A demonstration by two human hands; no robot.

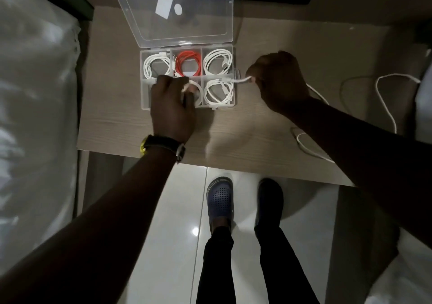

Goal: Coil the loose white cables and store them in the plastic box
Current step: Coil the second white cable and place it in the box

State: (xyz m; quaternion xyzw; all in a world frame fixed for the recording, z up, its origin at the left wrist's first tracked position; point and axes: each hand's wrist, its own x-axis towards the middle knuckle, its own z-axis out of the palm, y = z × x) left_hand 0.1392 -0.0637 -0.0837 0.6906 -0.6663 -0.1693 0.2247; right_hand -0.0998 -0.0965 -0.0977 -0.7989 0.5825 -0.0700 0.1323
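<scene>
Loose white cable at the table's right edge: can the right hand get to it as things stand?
Probably not yet. The right hand is closed on another white cable end beside the clear plastic box; otherwise the path to the loose white cable looks clear.

Bedroom; bed (35, 93) beside desk (140, 126)

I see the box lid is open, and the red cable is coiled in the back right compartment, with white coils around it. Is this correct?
Not quite. The head view shows the red cable coiled in the back middle compartment of the plastic box; the back right one holds a white coil. The lid is open, and white coils do surround it.
</scene>
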